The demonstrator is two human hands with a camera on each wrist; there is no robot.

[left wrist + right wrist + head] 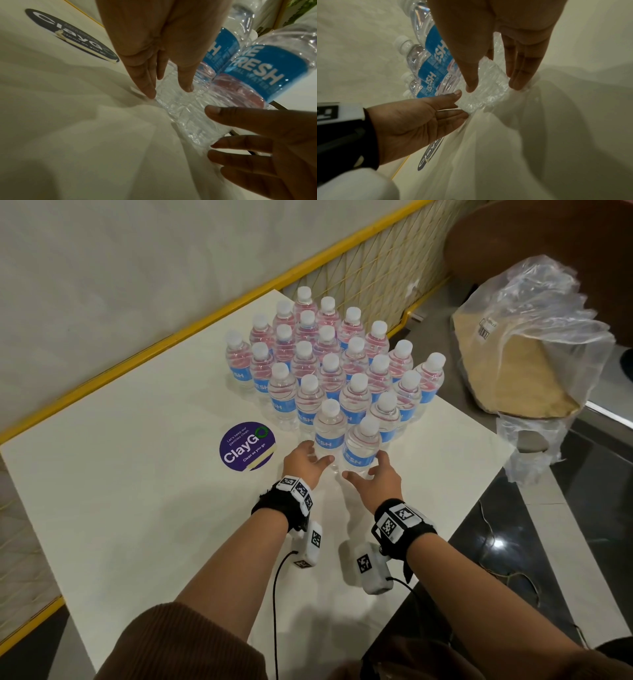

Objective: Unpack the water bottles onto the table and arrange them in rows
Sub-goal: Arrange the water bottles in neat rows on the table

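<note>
The clear plastic water bottles with white caps and blue labels [329, 361] stand upright in a tight diagonal block on the far half of the white table [137, 508], and the two nearest ones sit just in front of the person's hands. The left hand [303, 460] is spread flat, its straight fingers [147, 86] resting against the ribbed base of the near left bottle [329, 433]; it grips nothing. The right hand [376, 479] is likewise unclenched, thumb and fingers [521, 79] set either side of the base of the near right bottle [362, 445]. This looks like nudging, low down where a push slides a bottle rather than tipping it, to square the last pair with the rows behind. Both bottles already touch their neighbours, so a firm shove could knock the packed rows out of line. To the left, near the left hand, lies a round purple sticker with white lettering [247, 446], flat and no hindrance. Off the table's right edge, well apart, sits a crumpled clear plastic wrap over a tan cardboard tray [520, 364], apparently the emptied packaging.
</note>
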